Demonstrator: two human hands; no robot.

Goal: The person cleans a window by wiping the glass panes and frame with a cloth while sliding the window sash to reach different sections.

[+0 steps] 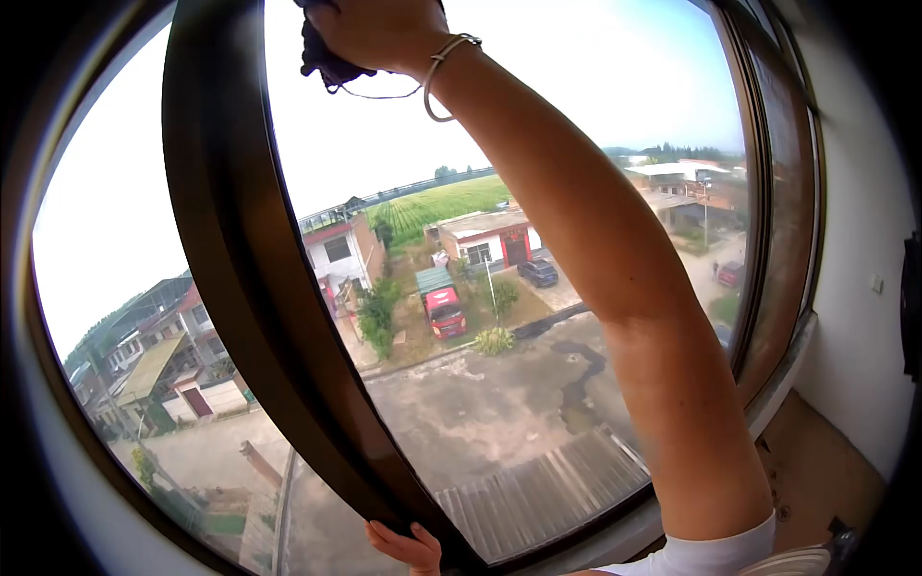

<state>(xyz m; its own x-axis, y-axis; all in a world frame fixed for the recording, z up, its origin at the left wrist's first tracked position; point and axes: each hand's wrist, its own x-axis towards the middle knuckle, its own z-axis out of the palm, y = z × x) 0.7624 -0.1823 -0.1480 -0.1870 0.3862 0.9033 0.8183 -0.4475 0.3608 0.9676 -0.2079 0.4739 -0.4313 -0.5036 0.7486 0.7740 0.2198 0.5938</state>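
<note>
The right arm (624, 230) is nearest, reaching up from a white sleeve (715, 552) with a bracelet (438, 79) at the wrist. At its end the right hand (379, 34) is clenched around a dark cloth (325, 60), which bunches out to the left of and below the fingers; the top of the view cuts off part of both. A thin thread (384, 96) droops from the cloth toward the bracelet.

Behind that grip is a window pane (576, 96); whether the cloth touches it, I cannot tell. Just left of the grip, a dark window bar (226, 211) runs down to the left hand (408, 549), whose fingers lie at the bar's lower end; I cannot tell whether they grasp it. Beyond the glass, well below the right hand's grip, are a red truck (445, 315), a dark car (538, 274) and a green field (447, 204).
</note>
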